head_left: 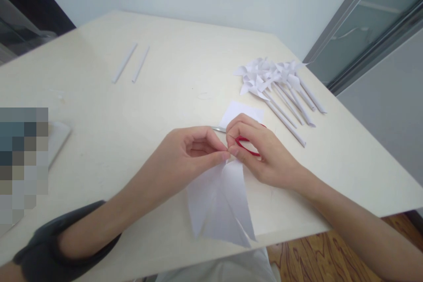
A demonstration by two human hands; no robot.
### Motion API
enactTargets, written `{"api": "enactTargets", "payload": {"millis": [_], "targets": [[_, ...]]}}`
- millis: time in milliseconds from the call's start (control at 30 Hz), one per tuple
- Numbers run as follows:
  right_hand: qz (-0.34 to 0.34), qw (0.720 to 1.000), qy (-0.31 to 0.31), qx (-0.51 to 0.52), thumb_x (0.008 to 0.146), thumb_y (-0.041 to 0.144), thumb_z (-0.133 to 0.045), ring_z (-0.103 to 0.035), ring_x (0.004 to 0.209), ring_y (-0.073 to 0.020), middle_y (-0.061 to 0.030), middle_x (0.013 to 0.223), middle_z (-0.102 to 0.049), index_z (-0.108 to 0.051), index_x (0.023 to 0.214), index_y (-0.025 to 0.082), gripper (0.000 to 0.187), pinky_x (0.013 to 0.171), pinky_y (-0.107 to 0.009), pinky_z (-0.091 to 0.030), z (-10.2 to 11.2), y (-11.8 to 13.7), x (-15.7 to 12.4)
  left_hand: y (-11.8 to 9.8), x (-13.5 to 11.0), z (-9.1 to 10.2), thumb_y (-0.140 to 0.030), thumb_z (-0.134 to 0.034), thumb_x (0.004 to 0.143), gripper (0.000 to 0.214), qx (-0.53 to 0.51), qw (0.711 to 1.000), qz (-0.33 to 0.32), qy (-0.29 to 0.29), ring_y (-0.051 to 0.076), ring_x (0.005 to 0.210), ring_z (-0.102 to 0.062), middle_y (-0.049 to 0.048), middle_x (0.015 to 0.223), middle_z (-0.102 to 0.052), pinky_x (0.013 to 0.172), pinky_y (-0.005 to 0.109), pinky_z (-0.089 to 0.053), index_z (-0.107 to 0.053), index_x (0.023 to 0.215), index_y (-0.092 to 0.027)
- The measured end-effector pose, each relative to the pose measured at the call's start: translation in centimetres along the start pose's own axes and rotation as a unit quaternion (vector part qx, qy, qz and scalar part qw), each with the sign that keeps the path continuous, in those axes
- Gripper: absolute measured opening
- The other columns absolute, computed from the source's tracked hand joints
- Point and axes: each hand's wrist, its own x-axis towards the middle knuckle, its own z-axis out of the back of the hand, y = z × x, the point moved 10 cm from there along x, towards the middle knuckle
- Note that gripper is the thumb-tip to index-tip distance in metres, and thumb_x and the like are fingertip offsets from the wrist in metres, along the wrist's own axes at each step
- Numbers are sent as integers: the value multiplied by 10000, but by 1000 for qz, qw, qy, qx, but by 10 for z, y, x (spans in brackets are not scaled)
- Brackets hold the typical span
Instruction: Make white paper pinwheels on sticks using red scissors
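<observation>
My left hand [191, 152] and my right hand [261, 150] meet at the middle of the cream table [185, 61], both pinching the top of a cut white paper sheet [221, 198] whose flaps hang toward me. Under my right hand lie scissors with red handles [246, 145], their metal blade tip [218, 129] poking out to the left. A small white paper square [239, 112] lies just behind my hands.
Several finished white paper pinwheels on rolled sticks [280, 86] lie at the right rear. Two rolled paper sticks [130, 62] lie at the left rear. A flat white object [57, 136] sits at the left edge beside a blurred patch. The table's front edge runs close below the paper.
</observation>
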Motion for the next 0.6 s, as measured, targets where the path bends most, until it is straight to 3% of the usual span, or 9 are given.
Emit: {"api": "enactTargets", "payload": {"millis": [67,133,233,300,367,467,600], "targets": [[-29,999,-15,16,873,220,-520,-511,868,-142,-35,927,-529,-515,841,193,42,767,-288,-419,5,-6,0,-3,1,10,-323,-638,781,120,23,999,-12,-40,140,722,-620,-17,752,-671,617,213,-452,-627,739,-211],[-90,994,-13,57,895,371,-487,-529,871,-144,-41,942,-545,-532,920,198,181,739,-279,-431,10,-17,-2,-5,1,25,-328,-639,779,122,35,994,-24,-103,134,738,-611,-20,772,-671,625,207,-441,-617,755,-210],[-178,975,43,123,870,546,-434,-562,829,-152,-37,905,-590,-529,1001,210,373,685,-282,-441,5,-31,-8,-4,1,45,-333,-649,771,134,7,985,-27,-171,113,731,-577,-33,780,-639,600,190,-414,-601,781,-208],[-198,966,82,141,846,519,-502,-572,809,-147,-30,898,-609,-547,959,209,332,667,-276,-442,0,-32,-11,1,1,53,-345,-637,779,143,-14,981,-20,-192,106,710,-557,-38,778,-610,571,193,-399,-591,803,-212],[-203,965,92,139,843,399,-558,-571,794,-127,-20,898,-611,-560,869,196,204,661,-258,-437,-2,-33,-11,5,1,58,-358,-628,780,150,-21,979,-9,-203,110,688,-549,-37,773,-595,545,201,-389,-578,816,-221],[-202,973,56,101,851,247,-533,-551,736,-99,0,826,-602,-560,786,178,98,633,-235,-417,5,-37,-8,10,2,59,-327,-641,755,164,-27,978,15,-205,114,667,-552,-28,838,-605,503,196,-387,-567,877,-245],[-179,982,15,58,838,168,-517,-538,673,-92,14,742,-596,-571,775,169,83,595,-222,-401,12,-40,-4,15,5,45,-343,-577,770,302,-48,984,100,-137,122,600,-549,-18,827,-612,465,202,-395,-563,1066,-288]]}}
